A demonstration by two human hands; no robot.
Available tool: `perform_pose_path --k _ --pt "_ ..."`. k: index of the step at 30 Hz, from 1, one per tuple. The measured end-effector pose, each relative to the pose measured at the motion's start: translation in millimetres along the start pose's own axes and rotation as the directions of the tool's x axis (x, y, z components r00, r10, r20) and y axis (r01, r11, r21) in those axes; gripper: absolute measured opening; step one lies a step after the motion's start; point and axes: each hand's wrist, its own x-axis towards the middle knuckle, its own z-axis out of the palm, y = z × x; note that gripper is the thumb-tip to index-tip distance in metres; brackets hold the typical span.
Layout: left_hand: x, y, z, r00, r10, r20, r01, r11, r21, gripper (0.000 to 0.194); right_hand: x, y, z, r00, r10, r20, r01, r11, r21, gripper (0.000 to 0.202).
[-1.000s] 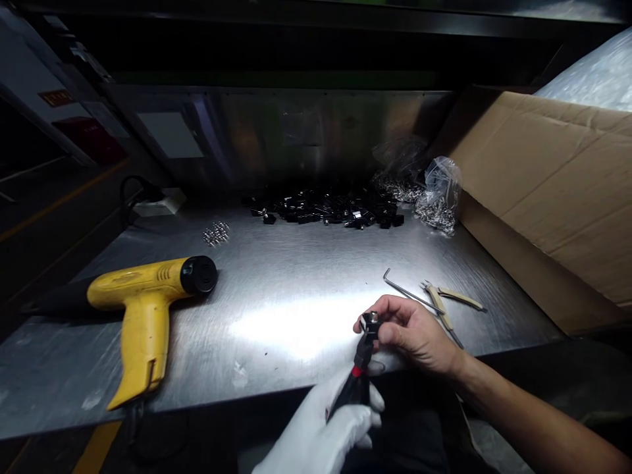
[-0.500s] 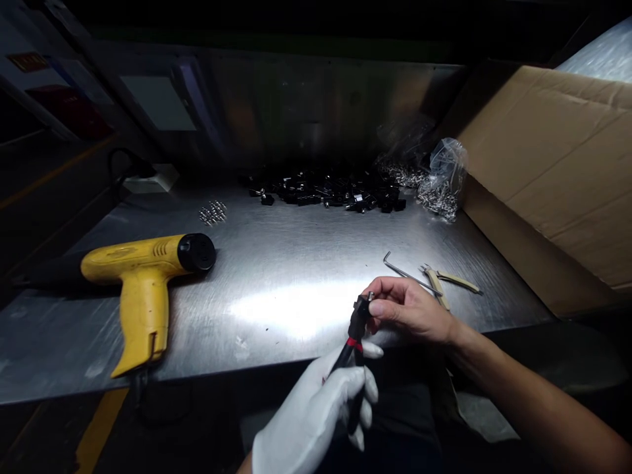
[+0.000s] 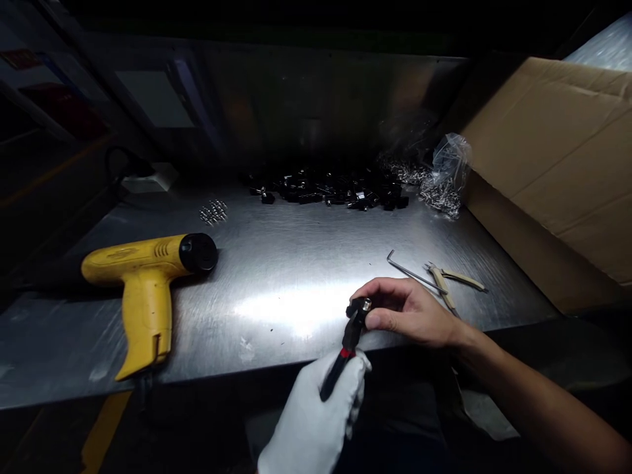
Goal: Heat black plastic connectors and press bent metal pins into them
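Observation:
My left hand [image 3: 316, 408], in a white glove, is wrapped round black-handled pliers [image 3: 348, 337] with a red band below the head. Their jaws meet a small black part with a shiny metal end [image 3: 365, 305], just above the near edge of the bench. The thumb and fingers of my bare right hand [image 3: 407, 313] pinch that part from the right. How far the jaws close on it is hard to see. Just beyond my right hand lie a hex key [image 3: 412, 271] and small cream-handled cutters [image 3: 447, 280].
A yellow heat gun [image 3: 148, 276] lies at the left of the metal bench [image 3: 276, 250]. Several black parts [image 3: 340, 191] are heaped at the back, beside a plastic bag of metal pieces [image 3: 447, 178]. Small metal pins [image 3: 214, 212] lie further left. A cardboard box [image 3: 557, 171] stands right.
My left hand has squeezed the plier handles together, and the pliers have tilted. The metal end of the black part now faces me more. My right hand keeps its pinch.

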Motion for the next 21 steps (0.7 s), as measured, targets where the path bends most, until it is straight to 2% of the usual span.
perform_pose_path --k 4,8,11,13,15,18,19,21 --pt "-4 -2 -9.3 0.999 0.017 0.050 -0.007 0.980 -0.199 0.040 6 5 8 1.000 -0.026 0.011 0.025 0.999 0.019 0.033" --pt "-17 -2 -22.5 0.998 0.061 0.018 -0.050 0.920 -0.390 0.038 16 14 14 0.999 0.014 -0.035 -0.013 1.000 0.009 0.042" --pt "-33 -5 -38.7 0.988 0.123 -0.096 -0.153 0.880 -0.449 0.039 34 15 23 0.996 0.078 -0.049 -0.083 0.992 -0.098 0.041" --pt "-46 -6 -55.1 0.952 0.194 -0.236 -0.283 0.852 -0.440 0.040 52 12 36 0.992 0.123 0.000 -0.121 0.976 -0.183 0.041" --pt "-62 -7 -75.0 0.879 0.251 -0.406 -0.414 0.824 -0.387 0.038 77 9 60 0.984 0.163 0.072 -0.138 0.953 -0.269 0.043" --pt "-84 -8 -105.0 0.738 0.284 -0.612 -0.532 0.803 -0.269 0.032 120 5 113 0.977 0.181 0.115 -0.111 0.885 -0.453 0.048" --pt "-89 -9 -113.0 0.708 0.284 -0.646 -0.552 0.793 -0.256 0.031 135 4 134 0.979 0.176 0.098 -0.098 0.842 -0.530 0.051" --pt "-99 -13 -124.4 0.699 0.273 -0.661 -0.576 0.763 -0.293 0.031 162 3 177 0.985 0.166 0.042 -0.094 0.731 -0.676 0.053"
